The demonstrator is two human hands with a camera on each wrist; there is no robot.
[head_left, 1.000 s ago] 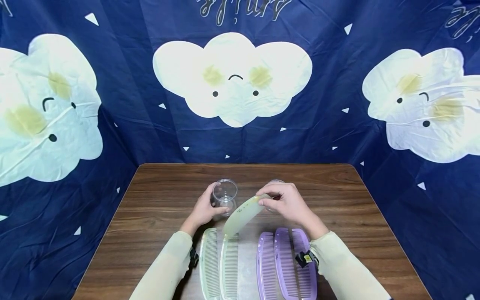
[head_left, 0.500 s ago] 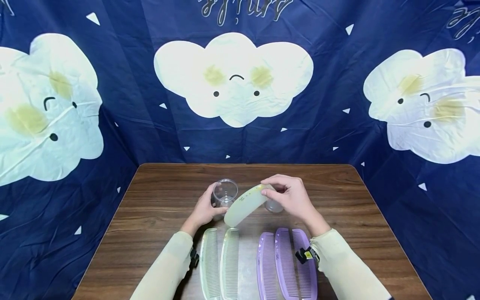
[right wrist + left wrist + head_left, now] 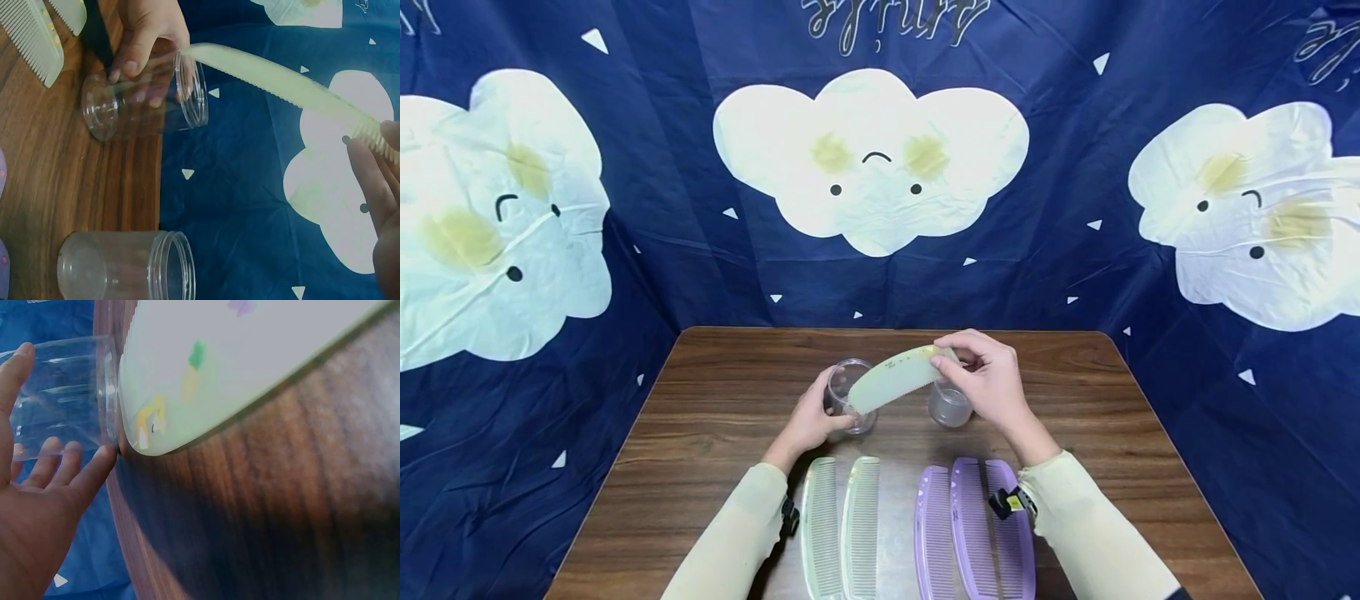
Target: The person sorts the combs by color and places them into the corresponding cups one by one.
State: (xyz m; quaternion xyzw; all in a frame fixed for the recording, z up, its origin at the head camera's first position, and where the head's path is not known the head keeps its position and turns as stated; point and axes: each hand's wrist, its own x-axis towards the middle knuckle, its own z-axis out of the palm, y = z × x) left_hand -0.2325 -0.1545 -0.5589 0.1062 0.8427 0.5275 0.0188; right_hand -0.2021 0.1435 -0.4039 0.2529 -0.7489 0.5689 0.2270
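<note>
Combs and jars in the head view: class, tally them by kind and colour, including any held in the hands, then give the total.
Green combs: 3
Purple combs: 3
Clear jars: 2
Total: 8

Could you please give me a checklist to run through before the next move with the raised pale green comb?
1. Right hand grips the curved, pale green plastic comb near one end: ok.
2. Left hand steadies the clear, cylindrical plastic jar: ok.
3. That jar uncapped: ok.
4. Comb pointing straight down: not ok; it slants.
5. Comb's free end clear of the held jar's edge: cannot tell; they overlap or nearly meet in the views.
6. Second clear, cylindrical plastic jar standing upright: ok.
</note>
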